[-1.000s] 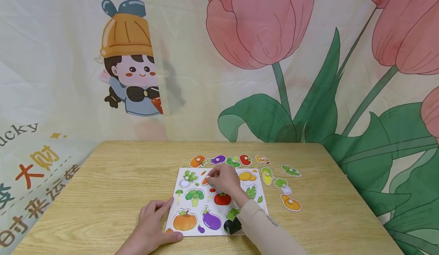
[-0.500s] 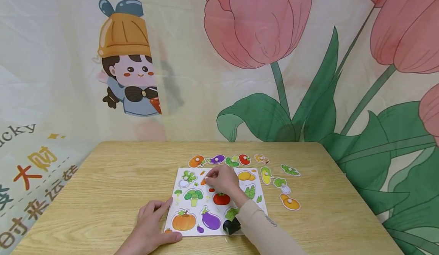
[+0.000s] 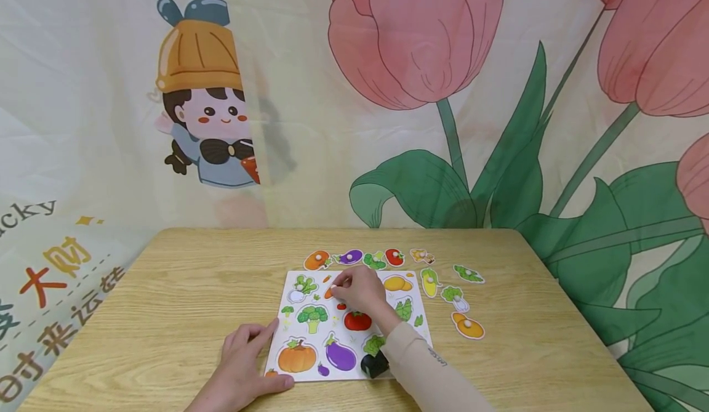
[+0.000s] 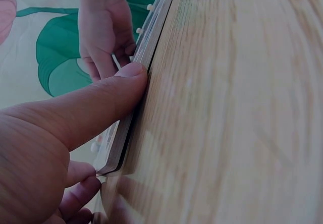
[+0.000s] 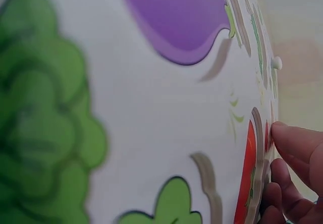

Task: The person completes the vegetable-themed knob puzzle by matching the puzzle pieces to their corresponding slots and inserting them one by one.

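Note:
A white vegetable puzzle board (image 3: pixel 359 369) lies on the table, with printed pictures of a pumpkin, eggplant, broccoli and tomato. Over its upper middle, my right hand (image 3: pixel 362 290) pinches a small orange carrot piece (image 3: pixel 328 292), mostly hidden behind the fingertips. In the right wrist view, the thumb and fingers of that right hand (image 5: pixel 295 156) meet close to the board's surface. My left hand (image 3: pixel 244 359) rests at the board's front left corner, thumb along the front edge and fingers by the left side. The left wrist view shows the left thumb (image 4: pixel 113 90) touching the board's edge.
Behind the board sit knobbed pieces: a pumpkin (image 3: pixel 317 260), an eggplant (image 3: pixel 351 257), broccoli (image 3: pixel 375 261), a tomato (image 3: pixel 395 257) and ginger (image 3: pixel 423 256). Corn (image 3: pixel 429 283), peas (image 3: pixel 469 274), bok choy (image 3: pixel 455 299) and potato (image 3: pixel 468 326) lie to the right. A black block (image 3: pixel 375 364) is at the right sleeve.

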